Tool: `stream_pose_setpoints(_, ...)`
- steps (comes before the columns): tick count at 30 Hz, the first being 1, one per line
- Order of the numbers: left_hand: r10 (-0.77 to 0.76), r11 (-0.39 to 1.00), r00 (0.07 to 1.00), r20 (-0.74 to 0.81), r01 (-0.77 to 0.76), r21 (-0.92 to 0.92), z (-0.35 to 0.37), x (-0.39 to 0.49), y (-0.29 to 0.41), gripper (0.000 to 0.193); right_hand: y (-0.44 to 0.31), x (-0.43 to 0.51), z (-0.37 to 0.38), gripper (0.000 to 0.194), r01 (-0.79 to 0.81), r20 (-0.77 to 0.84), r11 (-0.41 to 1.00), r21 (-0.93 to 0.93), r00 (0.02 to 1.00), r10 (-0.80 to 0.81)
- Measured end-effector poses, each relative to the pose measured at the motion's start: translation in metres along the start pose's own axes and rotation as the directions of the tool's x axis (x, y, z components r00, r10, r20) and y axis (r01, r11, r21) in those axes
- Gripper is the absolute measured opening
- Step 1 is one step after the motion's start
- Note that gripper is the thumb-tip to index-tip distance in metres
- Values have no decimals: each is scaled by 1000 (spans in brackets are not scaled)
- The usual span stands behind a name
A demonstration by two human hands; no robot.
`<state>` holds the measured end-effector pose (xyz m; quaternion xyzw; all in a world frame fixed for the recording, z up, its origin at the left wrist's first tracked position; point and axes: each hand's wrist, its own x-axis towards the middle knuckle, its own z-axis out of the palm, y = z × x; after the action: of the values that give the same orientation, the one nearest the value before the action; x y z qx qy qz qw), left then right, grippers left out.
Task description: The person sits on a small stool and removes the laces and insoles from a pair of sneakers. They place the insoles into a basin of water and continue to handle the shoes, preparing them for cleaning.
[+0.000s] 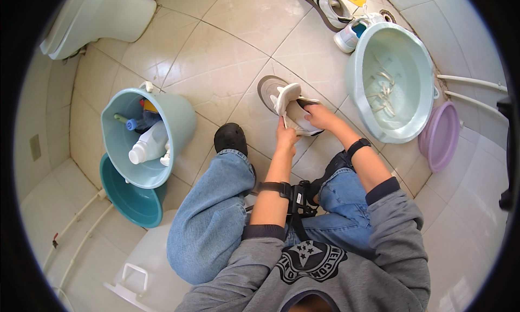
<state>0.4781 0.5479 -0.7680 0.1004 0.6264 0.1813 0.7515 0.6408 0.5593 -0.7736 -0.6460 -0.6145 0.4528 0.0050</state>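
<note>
A light-coloured sneaker (293, 115) without laces is held between my hands above the tiled floor. Its tongue stands up and its toe points away from me. My left hand (286, 137) grips the side of the collar, thumb up along the edge. The fingers of my right hand (319, 117) reach over the opposite collar edge, partly inside the shoe, where their tips are hard to see. To the right, white shoelaces (384, 93) lie in water in a pale green basin (357, 82).
A light blue bucket (183, 117) with bottles and a brush stands left, against a teal basin (134, 208). A striped sneaker (327, 5) and another shoe (346, 39) are at the upper right. A purple basin (445, 137) leans by the wall; a toilet (118, 17) is upper left.
</note>
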Motion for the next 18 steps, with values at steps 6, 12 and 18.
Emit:
stream_pose_setpoints(6,2,1000,1000,7,-2,24,4,-9,7,84,4,-6,6,24,27,-135,947,320,991,18)
stream_pose_setpoints(12,9,999,999,45,-10,35,3,-2,4,79,-3,3,7,27,-79,-103,776,625,978,183)
stream_pose_setpoints(18,14,1000,998,60,-15,20,7,-1,1,67,-2,-2,0,40,-156,-55,772,617,969,239)
